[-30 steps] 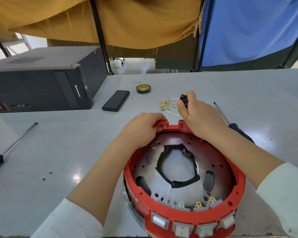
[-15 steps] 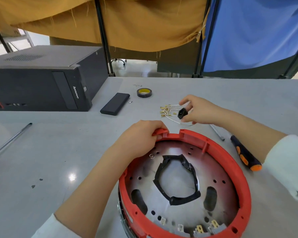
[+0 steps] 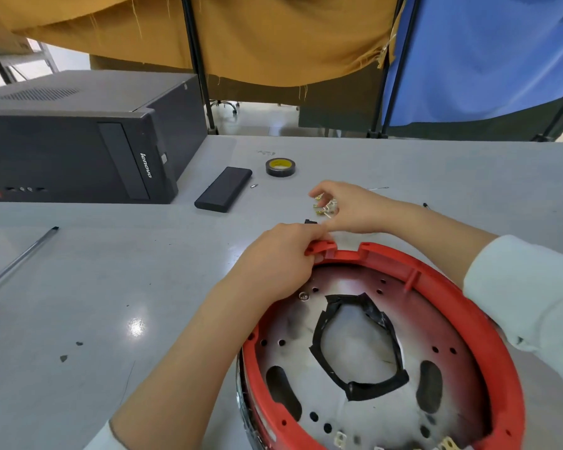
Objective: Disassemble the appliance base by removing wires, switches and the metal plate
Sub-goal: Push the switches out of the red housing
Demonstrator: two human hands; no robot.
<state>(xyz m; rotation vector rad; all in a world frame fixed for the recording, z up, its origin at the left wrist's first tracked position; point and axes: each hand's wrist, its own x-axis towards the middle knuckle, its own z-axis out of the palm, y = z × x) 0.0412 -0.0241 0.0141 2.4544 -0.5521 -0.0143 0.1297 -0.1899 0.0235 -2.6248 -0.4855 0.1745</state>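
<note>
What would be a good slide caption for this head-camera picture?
Left hand grips the red appliance base rim while the right hand hovers over removed wires.

Head cam, fwd-down, close over table (image 3: 78, 287)

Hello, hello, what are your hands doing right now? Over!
Left hand grips the red base rim. Right hand over the loose wires on the table; grip unclear. Metal plate not yet out. Nothing blocking.
</note>
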